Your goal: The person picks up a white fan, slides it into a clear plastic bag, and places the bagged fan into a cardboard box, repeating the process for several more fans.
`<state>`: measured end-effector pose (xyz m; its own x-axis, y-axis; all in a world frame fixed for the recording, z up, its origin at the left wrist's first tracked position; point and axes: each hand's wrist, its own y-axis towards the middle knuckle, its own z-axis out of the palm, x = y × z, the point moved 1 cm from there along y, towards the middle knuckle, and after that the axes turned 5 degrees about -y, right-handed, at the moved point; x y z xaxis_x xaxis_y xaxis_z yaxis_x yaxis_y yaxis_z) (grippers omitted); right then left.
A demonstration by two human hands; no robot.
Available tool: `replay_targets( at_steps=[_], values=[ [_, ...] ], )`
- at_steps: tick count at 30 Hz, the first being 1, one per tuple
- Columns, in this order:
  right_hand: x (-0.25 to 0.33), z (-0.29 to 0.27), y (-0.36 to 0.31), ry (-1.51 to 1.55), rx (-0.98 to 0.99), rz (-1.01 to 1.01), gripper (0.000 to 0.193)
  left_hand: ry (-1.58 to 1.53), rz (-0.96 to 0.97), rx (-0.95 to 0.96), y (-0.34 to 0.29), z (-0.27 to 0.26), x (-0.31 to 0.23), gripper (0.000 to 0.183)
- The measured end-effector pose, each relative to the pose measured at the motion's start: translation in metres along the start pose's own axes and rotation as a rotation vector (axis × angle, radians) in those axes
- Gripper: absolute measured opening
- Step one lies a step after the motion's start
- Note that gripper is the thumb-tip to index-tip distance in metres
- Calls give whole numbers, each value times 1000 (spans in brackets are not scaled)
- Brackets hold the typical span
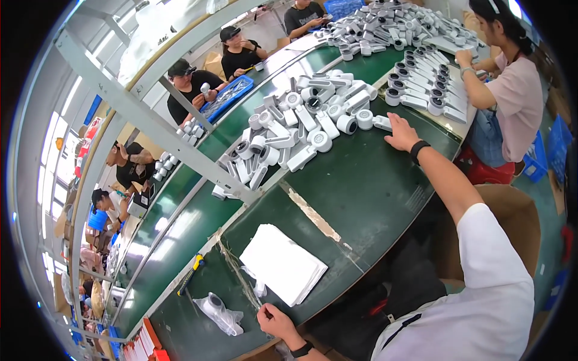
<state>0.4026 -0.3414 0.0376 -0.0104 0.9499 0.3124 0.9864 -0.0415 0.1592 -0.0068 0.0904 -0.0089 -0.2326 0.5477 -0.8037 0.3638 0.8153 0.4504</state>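
My right hand (pixel 402 133) is stretched far forward, its thumb and fingers around the handle end of a white round-headed device (pixel 365 119). That device lies at the right edge of a large pile of similar white devices (pixel 301 120), which have grilled or dark round heads and flat handles. My left hand (pixel 278 323) is low at the table's near edge with its fingers curled together; whether anything is between them I cannot make out. Close to it are a stack of white sheets or flat bags (pixel 283 263) and a device wrapped in clear plastic (pixel 219 313).
A yellow-and-black cutter (pixel 191 274) lies on the green table (pixel 361 192). Rows of devices (pixel 424 84) stand on a board at right, beside a seated co-worker (pixel 512 90). A metal shelf frame (pixel 162 135) rises at left. An open carton (pixel 512 222) stands beside me.
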Motion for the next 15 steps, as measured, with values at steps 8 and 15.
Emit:
replay_targets(
  at_steps=[8,15],
  values=[
    [-12,13,6,-151,83,-82,54,-9,-44,39,2,5,10,19],
    [20,-19,-91,1345,445,163,30,-201,-140,5,8,-3,20,15]
  ],
)
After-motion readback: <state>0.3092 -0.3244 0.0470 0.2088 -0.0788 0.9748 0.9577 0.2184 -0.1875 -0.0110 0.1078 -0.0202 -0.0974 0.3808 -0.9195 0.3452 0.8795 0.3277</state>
